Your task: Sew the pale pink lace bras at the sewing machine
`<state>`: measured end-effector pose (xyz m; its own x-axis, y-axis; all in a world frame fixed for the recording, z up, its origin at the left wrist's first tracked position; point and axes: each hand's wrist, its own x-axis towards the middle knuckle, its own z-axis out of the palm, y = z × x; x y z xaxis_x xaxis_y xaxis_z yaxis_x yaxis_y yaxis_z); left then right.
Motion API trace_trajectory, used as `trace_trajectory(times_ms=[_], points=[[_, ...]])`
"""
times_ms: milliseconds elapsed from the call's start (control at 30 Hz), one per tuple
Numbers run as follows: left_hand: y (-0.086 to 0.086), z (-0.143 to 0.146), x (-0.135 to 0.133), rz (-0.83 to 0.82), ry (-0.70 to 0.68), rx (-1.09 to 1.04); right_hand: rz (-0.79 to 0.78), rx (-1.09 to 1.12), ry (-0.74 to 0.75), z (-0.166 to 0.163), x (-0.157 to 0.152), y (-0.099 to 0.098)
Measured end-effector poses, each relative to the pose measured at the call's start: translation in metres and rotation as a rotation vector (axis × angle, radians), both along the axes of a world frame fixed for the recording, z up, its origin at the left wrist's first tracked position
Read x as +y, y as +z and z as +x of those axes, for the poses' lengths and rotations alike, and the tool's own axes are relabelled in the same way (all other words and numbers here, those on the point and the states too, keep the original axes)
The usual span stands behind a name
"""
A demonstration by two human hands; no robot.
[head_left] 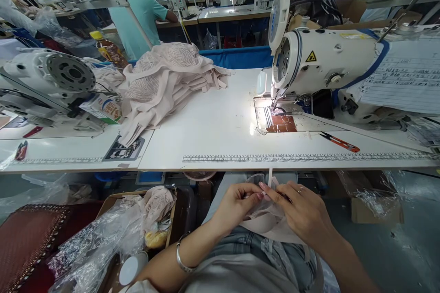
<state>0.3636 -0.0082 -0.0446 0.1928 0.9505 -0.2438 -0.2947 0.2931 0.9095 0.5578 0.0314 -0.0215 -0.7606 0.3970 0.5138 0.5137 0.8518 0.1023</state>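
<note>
A: From the fingertips first: spread or pressed together?

B: At the left hand (239, 201), pressed together, pinching the pale pink garment (264, 225) between thumb and forefinger. At the right hand (305, 210), bent and close, with a forefinger stretched to the same spot; impossible to tell about a pinch there, with the thumb hidden. Under those fingers, something dark, too small to make out.

A: And for the garment, what place?

B: Over the lap, just below the front edge of the sewing table (206, 114), with a narrow strap (270, 176) upright between the hands, reaching about to that edge in this view.

A: Anything worn?

B: On the right hand, a ring (300, 189); at the left wrist, a silver bracelet (179, 256).

A: Farther out?

B: Along the front edge, a printed ruler (240, 158). Just behind it, toward the right end, orange snips (343, 143). Behind those, a white sewing machine (330, 57), lit at the needle. Near the back left corner, a heap of pale pink garments (172, 75).

A: Past the table?

B: Beyond the back edge, a person in a teal shirt (134, 23), turned away.
</note>
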Motion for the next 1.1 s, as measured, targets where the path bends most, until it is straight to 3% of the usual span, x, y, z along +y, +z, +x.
trace_trajectory(times_ms=[433,600,733,900,967,1100], points=[[0.004,0.0,0.001,0.016,0.008,0.005,0.043,-0.046,-0.017,-0.003,-0.003,0.002],[0.002,0.0,0.001,0.009,-0.004,0.003,-0.015,0.013,-0.005,-0.004,-0.003,-0.001],[0.001,-0.002,0.001,0.035,-0.029,0.009,-0.228,0.117,0.016,-0.005,-0.006,-0.012],[-0.002,0.001,0.001,0.267,0.052,0.144,-0.492,0.296,0.018,-0.01,-0.011,-0.023],[-0.005,0.003,0.001,0.277,0.051,0.188,-0.604,0.354,0.014,-0.012,-0.012,-0.022],[-0.003,0.005,0.001,0.287,-0.017,0.284,-1.032,0.532,-0.012,-0.016,-0.014,-0.013]])
